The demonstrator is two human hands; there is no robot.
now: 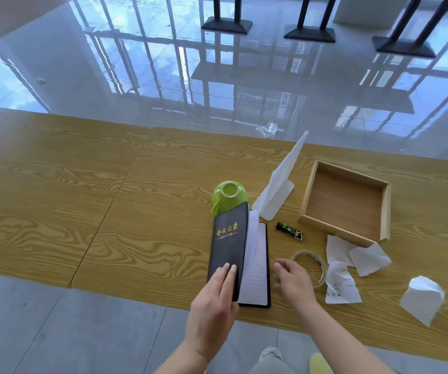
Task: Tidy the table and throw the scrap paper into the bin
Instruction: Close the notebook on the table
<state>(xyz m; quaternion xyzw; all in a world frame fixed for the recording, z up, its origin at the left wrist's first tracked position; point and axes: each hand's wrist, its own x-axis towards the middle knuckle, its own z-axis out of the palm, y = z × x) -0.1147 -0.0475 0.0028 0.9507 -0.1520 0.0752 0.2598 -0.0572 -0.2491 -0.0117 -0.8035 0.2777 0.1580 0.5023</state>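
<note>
A black notebook (229, 244) with gold lettering lies half open on the wooden table (82, 201), its front cover raised and lined pages showing. My left hand (214, 295) grips the near edge of that cover. Beside the notebook, my right hand (294, 282) hovers open with fingers spread. Scraps of white paper lie to the right: torn pieces (357, 253), a printed slip (341, 286) and a crumpled ball (422, 299).
A green cup (229, 195) lies upside down behind the notebook. A white folded stand (279, 184), an empty wooden tray (347, 201), a small black-green tube (290, 231) and a tape roll (312, 265) sit to the right. Plastic litter (267, 129) lies on the glossy floor.
</note>
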